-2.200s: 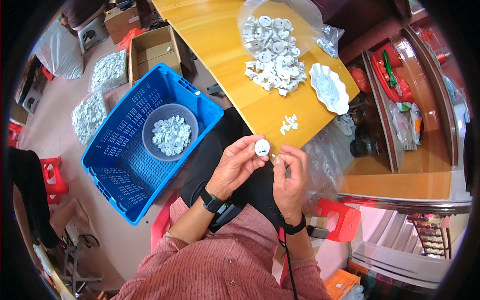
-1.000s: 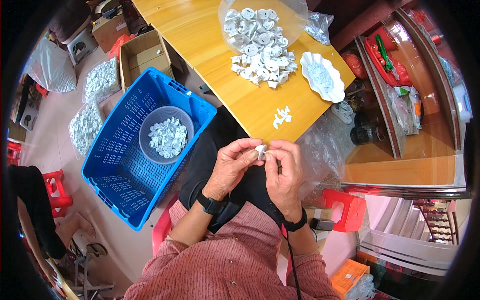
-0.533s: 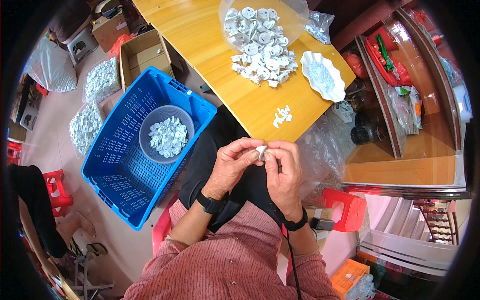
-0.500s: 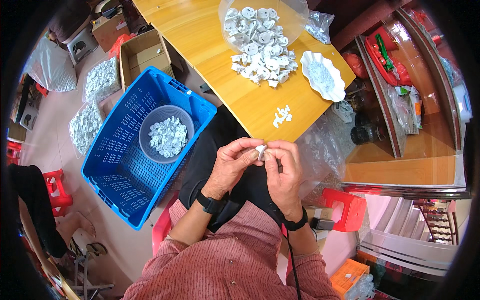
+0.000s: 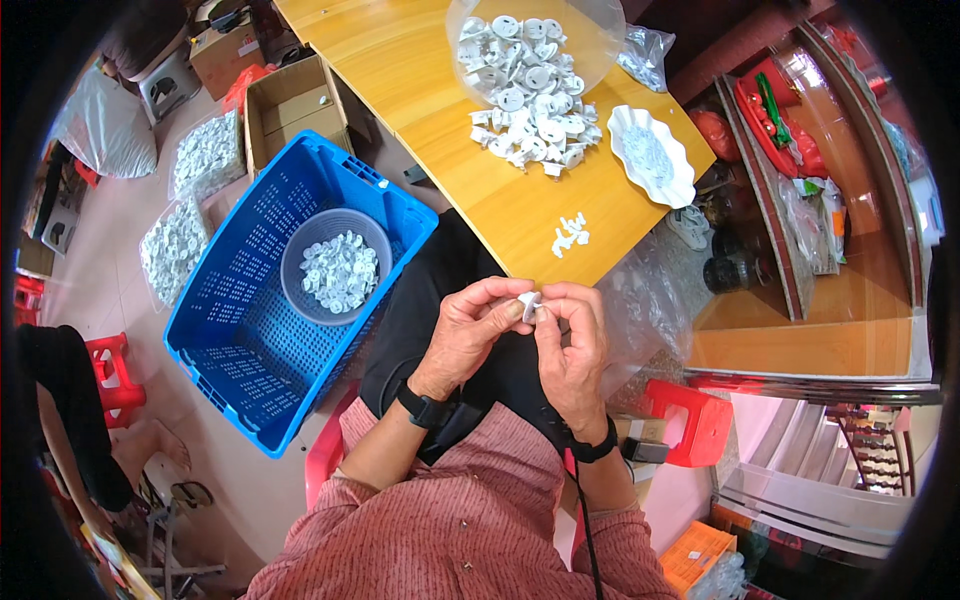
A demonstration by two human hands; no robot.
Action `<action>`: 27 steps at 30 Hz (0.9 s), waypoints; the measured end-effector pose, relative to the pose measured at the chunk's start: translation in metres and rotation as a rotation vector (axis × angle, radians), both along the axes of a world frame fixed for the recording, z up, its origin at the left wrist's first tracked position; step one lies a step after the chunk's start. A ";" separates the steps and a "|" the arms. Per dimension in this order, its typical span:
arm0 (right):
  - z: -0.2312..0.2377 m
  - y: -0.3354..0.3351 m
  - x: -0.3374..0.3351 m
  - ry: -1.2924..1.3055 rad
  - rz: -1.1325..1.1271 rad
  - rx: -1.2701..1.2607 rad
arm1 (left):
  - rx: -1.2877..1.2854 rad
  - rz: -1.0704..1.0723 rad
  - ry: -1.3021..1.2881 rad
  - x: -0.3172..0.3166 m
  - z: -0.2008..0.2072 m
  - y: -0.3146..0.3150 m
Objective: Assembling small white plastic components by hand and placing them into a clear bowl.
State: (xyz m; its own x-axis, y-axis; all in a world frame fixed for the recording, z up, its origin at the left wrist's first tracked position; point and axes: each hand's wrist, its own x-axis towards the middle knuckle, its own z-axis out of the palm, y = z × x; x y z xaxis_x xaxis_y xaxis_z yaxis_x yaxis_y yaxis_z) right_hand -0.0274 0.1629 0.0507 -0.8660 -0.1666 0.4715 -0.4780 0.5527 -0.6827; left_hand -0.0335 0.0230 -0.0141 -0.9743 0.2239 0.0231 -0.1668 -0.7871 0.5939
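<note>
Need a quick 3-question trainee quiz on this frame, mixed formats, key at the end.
1. True or false: the left hand and right hand pinch one small white part between their fingertips.
2. Where does the grey round basket of white parts sit?
A. on the wooden table
B. inside the blue crate
C. on a red stool
3. Fill in: the big pile of white parts on the wooden table lies on a clear plastic ____.

Key: 1 true; 2 B; 3 bag.
</note>
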 end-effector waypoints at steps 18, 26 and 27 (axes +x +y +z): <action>0.003 -0.002 0.001 -0.020 0.027 0.002 | -0.211 0.075 0.096 -0.001 0.004 -0.001; -0.012 0.005 -0.002 -0.149 0.041 -0.261 | -0.033 0.012 -0.006 0.000 0.007 -0.002; -0.013 0.005 -0.002 -0.155 0.039 -0.267 | -0.028 0.010 -0.009 0.000 0.008 -0.002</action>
State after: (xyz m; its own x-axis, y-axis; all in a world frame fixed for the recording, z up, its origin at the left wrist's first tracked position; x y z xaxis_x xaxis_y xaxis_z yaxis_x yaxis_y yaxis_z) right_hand -0.0290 0.1682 0.0378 -0.9265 -0.0890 0.3656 -0.3739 0.3273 -0.8678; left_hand -0.0332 0.0211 -0.0065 -0.9766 0.2147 0.0079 -0.1646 -0.7715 0.6145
